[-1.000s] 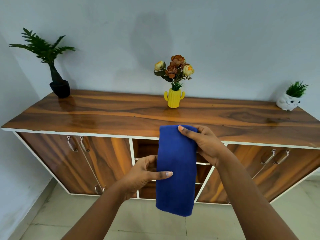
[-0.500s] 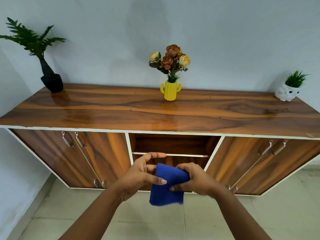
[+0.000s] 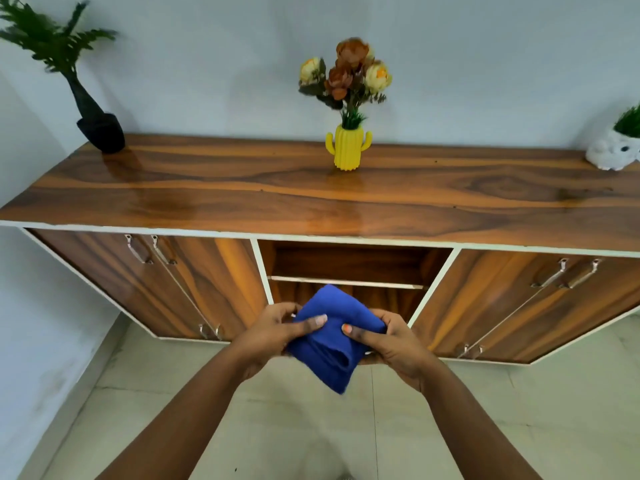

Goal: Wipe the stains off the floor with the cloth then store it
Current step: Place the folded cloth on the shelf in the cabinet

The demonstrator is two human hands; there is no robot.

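The left hand [image 3: 273,336] and right hand [image 3: 388,344] are both gripping a folded blue cloth [image 3: 332,337], thumbs pressing on top. They are holding it above the pale tiled floor [image 3: 311,427], before the wooden cabinet's open shelf [image 3: 346,282].

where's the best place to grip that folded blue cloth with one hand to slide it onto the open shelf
Grip the folded blue cloth across its thick middle from the near side. The left hand and right hand pinch its sides there now, while its lower corner hangs loose, so the layers would likely stay together facing the open shelf.
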